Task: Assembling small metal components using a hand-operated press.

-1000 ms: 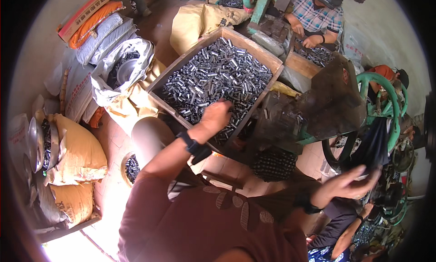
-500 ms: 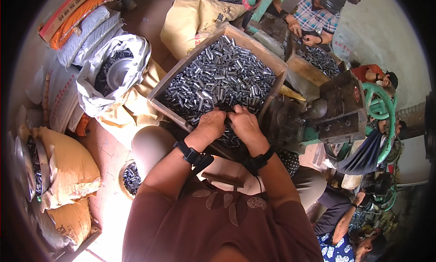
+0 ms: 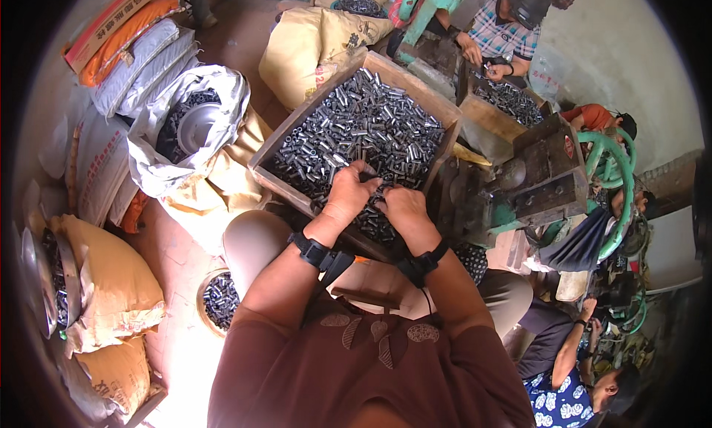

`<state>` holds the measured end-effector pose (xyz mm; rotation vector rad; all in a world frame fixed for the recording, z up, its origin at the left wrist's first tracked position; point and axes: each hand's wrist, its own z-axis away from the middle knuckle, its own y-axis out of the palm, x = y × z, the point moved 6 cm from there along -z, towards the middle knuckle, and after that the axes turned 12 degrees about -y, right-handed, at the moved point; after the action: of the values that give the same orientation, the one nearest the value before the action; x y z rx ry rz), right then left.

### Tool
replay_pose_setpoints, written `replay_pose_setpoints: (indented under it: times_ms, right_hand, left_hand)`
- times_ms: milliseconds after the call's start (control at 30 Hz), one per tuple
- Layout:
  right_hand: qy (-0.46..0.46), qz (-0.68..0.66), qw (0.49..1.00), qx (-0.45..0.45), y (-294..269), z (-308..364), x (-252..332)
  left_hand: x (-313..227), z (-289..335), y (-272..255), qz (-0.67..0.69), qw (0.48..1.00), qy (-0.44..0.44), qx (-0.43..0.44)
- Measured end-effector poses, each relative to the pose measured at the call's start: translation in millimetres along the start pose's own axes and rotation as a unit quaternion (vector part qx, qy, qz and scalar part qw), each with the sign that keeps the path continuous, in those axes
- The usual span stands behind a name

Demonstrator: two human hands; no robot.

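Observation:
A wooden box (image 3: pixel 268 149) stands tilted before me, filled with short, shiny grey metal tubes (image 3: pixel 356 124). Over its near part my left hand (image 3: pixel 346 193) has its fingers bent and closed, with what looks like a small dark metal tube between the tips. Close beside it, my right hand (image 3: pixel 405 210) is closed too, thumb and fingertips pressed together near the left hand's fingers. Whatever the right hand holds is hidden by its own fingers. More tubes lie in the box's near corner, below and between both hands. Dark straps are around both wrists.
At the left stands an open white sack (image 3: pixel 159 172) with a metal bowl (image 3: pixel 196 127) in it. A round container of tubes (image 3: pixel 221 300) is on the floor by my left knee. Dark machinery with a green wheel (image 3: pixel 615 198) is at right. A co-worker (image 3: pixel 512 27) handles parts at another box (image 3: pixel 493 124).
My left hand has lifted slightly, its fingers drawn up from the tubes. The right hand's fingers have pulled back a little. The whole view has shifted slightly.

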<state>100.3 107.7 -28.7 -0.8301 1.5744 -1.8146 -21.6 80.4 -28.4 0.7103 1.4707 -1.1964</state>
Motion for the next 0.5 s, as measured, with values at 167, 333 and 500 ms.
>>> replay_pose_setpoints:
  times_ms: [167, 333, 500]
  right_hand:
    - [0.036, -0.042, 0.998, -0.016, -10.4, 13.4, -4.3]
    - [0.089, -0.253, 0.948, -0.174, -0.4, 23.3, -26.4]
    - [0.164, -0.58, 0.769, -0.213, -12.4, 36.7, -27.9]
  left_hand:
    - [0.8, 12.1, 16.5, 0.343, 0.892, -0.239, 0.17]
    - [5.5, 16.8, 28.1, 0.414, 0.842, -0.273, 0.21]
    - [5.2, 20.6, 36.0, 0.474, 0.803, -0.273, 0.236]
